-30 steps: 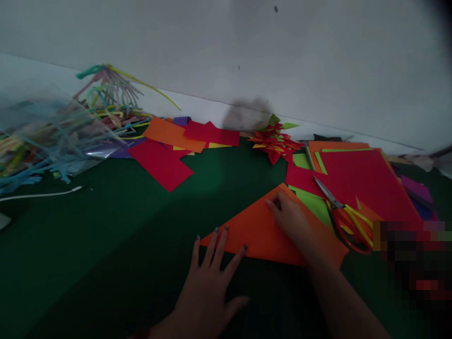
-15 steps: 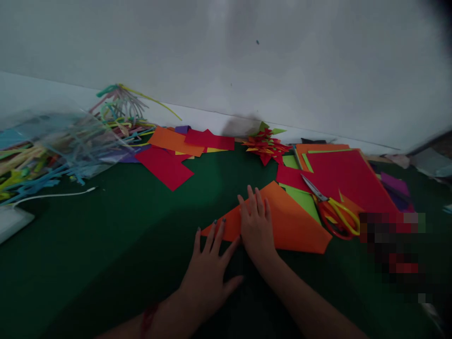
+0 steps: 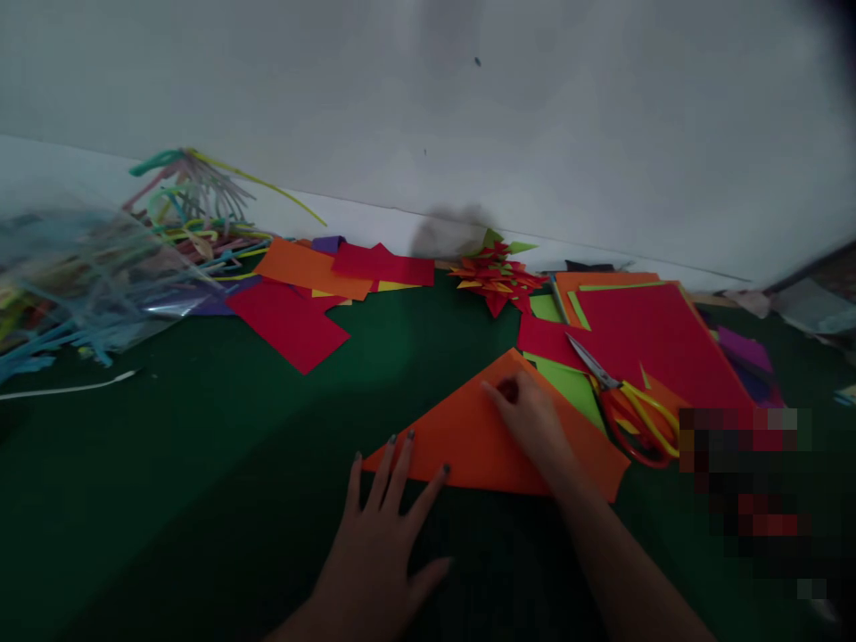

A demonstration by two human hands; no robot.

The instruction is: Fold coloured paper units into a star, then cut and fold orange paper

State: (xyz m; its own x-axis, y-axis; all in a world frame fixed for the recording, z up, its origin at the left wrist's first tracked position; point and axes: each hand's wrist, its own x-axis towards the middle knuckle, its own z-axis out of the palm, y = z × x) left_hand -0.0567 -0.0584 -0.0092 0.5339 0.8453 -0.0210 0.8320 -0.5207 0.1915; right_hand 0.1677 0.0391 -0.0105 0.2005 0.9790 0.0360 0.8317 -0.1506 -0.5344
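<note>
Bag (image 3: 177,303): clear plastic, far left on the green table (image 3: 394,339); the only container I can pick out, and I can't find its mouth.
Pipe cleaners (image 3: 220,192): a bright tangle, some showing through the bag's film, some loose behind it; blur hides which lie inside and which underneath.
Cards (image 3: 294,325): red and orange with other colours peeping out, overlapping near the wall.
Left hand (image 3: 378,535): fingers spread apart, tips at the left corner of the orange sheet (image 3: 455,437), much as half a second ago; I read that as steadying it.
Orange sheet: front and centre on the table, under both hands, flat and roughly triangular; it looks folded to me.
Cuttings (image 3: 498,272): a heap of pointed red, orange and green pieces behind the sheet.
Right hand (image 3: 528,410): my big change. It lay flat beside the left; now it's farther right, fingers curled on the sheet's upper part. I'd judge it is working the paper over; whether it pinches anything, I can't tell.
Scissors (image 3: 610,383): beside the sheet, blades across red paper.
Stack (image 3: 655,330): coloured sheets, red uppermost.
</note>
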